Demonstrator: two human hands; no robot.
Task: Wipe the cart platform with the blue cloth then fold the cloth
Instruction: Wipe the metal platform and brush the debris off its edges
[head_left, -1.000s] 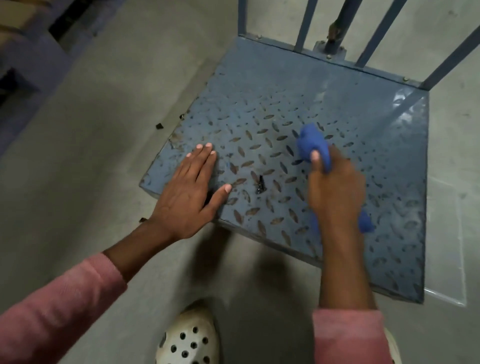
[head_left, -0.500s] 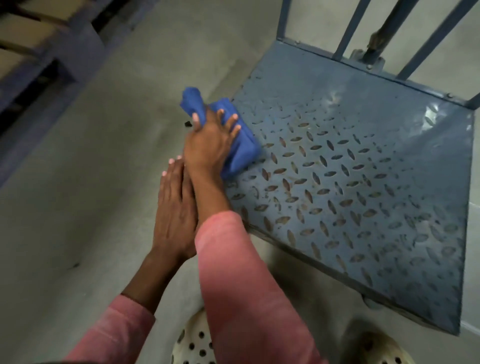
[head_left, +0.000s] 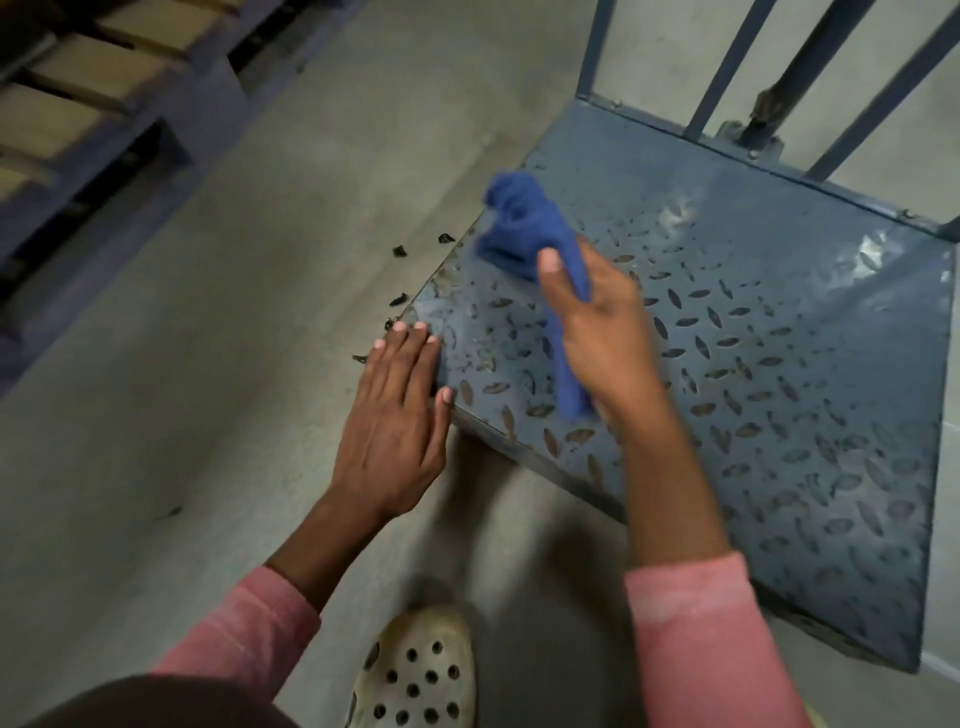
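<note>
Gripping the bunched blue cloth (head_left: 524, 228) in a curled right hand (head_left: 602, 332), thumb clamped over it, the person braces the left hand (head_left: 395, 431) flat, fingers straight and together, on the near-left corner of the cart platform (head_left: 779, 312). The cloth runs lengthwise away from the body, wad beyond the knuckles, tail toward the near edge. Most of the plate lies rightward, nearer the right hand.

Cart platform (head_left: 769, 312): blue-grey steel tread plate with a raised lozenge pattern worn brownish and a glossy patch at the far right; lies flat, low over the floor.
Blue cloth (head_left: 524, 228): bunched and blurred, gripped in the right hand (head_left: 602, 332) above the platform's near-left part. One end juts past the thumb and a tail trails toward the front edge.
</note>
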